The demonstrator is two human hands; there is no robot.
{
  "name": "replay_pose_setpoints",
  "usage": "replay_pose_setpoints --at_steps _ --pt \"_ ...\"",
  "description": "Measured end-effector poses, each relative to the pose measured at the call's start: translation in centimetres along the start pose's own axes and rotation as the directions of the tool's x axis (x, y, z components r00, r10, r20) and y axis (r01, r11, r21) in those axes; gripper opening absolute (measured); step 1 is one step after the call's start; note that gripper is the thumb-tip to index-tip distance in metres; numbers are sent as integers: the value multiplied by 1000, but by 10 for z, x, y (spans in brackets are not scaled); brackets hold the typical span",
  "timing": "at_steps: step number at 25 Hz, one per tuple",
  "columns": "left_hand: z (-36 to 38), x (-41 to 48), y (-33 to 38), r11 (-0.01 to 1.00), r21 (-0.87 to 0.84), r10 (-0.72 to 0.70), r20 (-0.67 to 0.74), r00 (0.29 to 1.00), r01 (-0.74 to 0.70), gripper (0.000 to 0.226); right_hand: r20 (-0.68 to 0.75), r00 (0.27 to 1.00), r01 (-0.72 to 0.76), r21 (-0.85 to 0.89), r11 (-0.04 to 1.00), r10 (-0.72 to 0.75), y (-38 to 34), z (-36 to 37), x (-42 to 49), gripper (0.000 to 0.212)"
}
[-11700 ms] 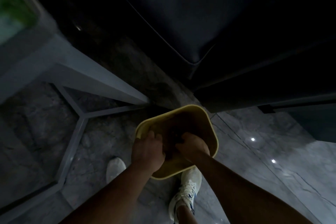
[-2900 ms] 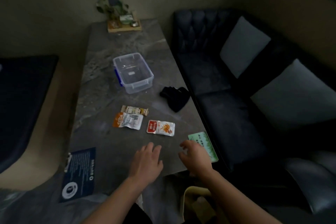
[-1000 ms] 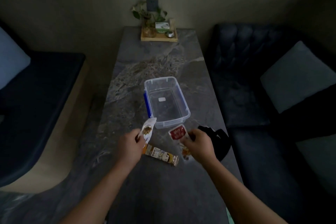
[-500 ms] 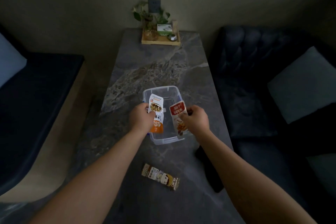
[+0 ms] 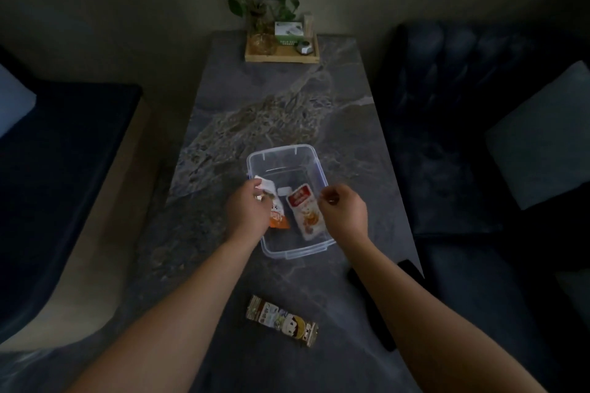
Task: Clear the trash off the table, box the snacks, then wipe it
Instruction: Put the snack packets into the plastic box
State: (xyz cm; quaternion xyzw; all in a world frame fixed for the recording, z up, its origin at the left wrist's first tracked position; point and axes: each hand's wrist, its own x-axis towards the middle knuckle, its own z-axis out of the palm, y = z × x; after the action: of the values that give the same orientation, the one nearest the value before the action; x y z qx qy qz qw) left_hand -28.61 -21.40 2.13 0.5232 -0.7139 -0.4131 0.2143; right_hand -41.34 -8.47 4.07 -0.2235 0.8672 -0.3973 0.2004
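The left hand (image 5: 247, 212) pinches the top of an orange and white snack pouch (image 5: 274, 206), its grip pressed on the packet as it dips inside the clear box (image 5: 289, 201). The right hand (image 5: 344, 212) hovers just right of a red and white snack pouch (image 5: 305, 212), fingers curled loosely and holding nothing; that pouch already lies in the box. A third snack bar (image 5: 282, 321) lies on the near tabletop (image 5: 287, 112), well apart from the box, and a dark cloth (image 5: 388, 303) sits near the right edge. The risk, as I judge it: a pouch leaning on the wall could tip out, or a forearm could sweep the bar off the tabletop. No writing is readable in this dim light
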Motion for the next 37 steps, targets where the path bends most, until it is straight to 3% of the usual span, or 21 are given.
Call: replay_pose_setpoints --at_steps 5,9,13,14,16,20,24,29,33,37 --pt "-30 -52 -43 992 62 114 -5 993 -114 35 -24 999 26 79 997 -24 14 -8 -33 11" --pt "-72 -90 -114 945 291 151 26 988 -152 36 3 997 76 99 992 -76 31 -6 -75 10" --pt "-98 -93 -178 813 540 168 138 976 -216 42 284 953 153 -143 978 -108 58 25 -120 9" --pt "-100 -87 -186 789 573 163 156 974 -224 42 386 918 201 -239 950 -97 62 33 -127 5" --pt "-97 -70 -197 758 609 151 185 971 -234 46 515 850 360 -422 832 -107 67 47 -133 19" --pt "-84 -40 -201 739 616 168 223 960 -272 56 553 820 484 -534 693 -147 71 64 -136 40" --pt "-75 -41 -205 697 633 250 229 941 -339 58 543 820 516 -559 649 -184 73 74 -138 34" --pt "-75 -43 -208 665 662 257 232 938 -346 60 496 856 411 -484 773 -144 61 65 -143 16" --pt "-74 -44 -209 657 667 287 210 935 -351 61 339 913 344 -346 873 -226 30 51 -136 4" --pt "-72 -43 -210 663 666 290 193 937 -343 60 155 968 230 -225 947 -199 -7 32 -100 5"
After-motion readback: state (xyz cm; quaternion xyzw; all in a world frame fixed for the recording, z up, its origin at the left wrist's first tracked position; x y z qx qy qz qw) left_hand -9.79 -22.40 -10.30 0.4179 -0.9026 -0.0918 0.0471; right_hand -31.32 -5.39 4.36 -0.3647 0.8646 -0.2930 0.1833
